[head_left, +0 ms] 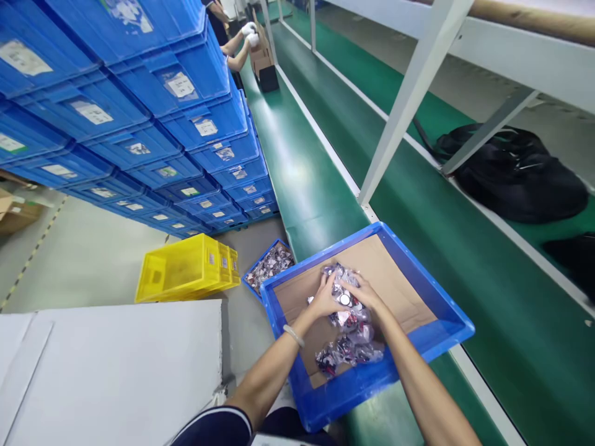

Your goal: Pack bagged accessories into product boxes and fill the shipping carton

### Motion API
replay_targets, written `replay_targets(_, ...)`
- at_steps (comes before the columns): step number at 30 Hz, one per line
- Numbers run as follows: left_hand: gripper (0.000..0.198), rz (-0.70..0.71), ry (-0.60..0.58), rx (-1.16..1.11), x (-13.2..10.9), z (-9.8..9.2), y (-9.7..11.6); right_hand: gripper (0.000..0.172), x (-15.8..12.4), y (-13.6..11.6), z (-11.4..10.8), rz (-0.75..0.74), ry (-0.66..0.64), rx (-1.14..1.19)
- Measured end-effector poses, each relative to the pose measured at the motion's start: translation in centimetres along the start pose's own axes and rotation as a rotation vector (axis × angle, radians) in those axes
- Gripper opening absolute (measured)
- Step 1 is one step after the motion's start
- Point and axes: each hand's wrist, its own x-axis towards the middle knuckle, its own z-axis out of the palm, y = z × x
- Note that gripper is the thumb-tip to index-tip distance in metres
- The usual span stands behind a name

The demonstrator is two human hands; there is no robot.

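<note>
A blue plastic crate [430, 291] sits tilted in view on the green bench, its floor lined with brown cardboard [395, 272]. Several small clear plastic bags [351, 344] with dark, red and white parts lie heaped inside it. At the heap's far end, my left hand [324, 300] curls round the left side of some bags. From the right, my right hand [365, 292] presses on the same bags, fingers bent inward. A round white piece [344, 299] shows between the two hands. What exactly the parts are cannot be made out.
Tall stacks of labelled blue crates [181, 83] rise at left. Yellow crates [171, 269] and another blue crate of bagged parts [272, 266] stand low beside the bench [302, 167]. A white box [121, 371] is near left. Farther off, a co-worker's gloved hands [251, 34] touch a cardboard box [263, 59].
</note>
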Motion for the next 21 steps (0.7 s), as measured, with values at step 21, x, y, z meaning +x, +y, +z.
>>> replay_targets(21, 0.094, 0.357, -0.672, 0.508, -10.5, 10.6, 11.2, 0.08, -32.5, 17.7, -11.5, 0.444, 0.307, -0.204)
